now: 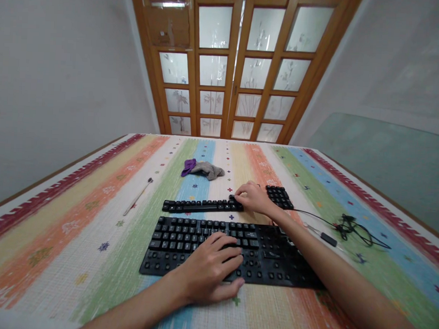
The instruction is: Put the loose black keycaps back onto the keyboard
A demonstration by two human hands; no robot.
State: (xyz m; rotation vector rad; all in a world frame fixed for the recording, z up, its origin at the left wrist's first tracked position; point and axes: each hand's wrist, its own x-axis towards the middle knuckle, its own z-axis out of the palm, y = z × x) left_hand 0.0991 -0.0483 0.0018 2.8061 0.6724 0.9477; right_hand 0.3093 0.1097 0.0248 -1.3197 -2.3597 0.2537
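Observation:
A black computer keyboard (251, 229) lies across the table, its upper rows capped and its lower rows and right part showing bare key posts. My left hand (215, 263) lies on its middle, fingers spread and thumb over the front edge. Behind the keyboard, a long row of loose black keycaps (199, 206) is laid out, with a block of more keycaps (279, 196) at its right end. At the right end of the row, my right hand (253, 197) has its fingertips closed on a keycap (233, 198). The palm hides some keycaps beneath it.
A grey and purple cloth (203, 169) lies crumpled farther back. To the left is a thin brush (138, 197). A coiled black cable (353, 229) and a dark-handled tool (327, 238) lie at right on the striped tablecloth (75, 216). Wooden glass doors (232, 87) stand behind.

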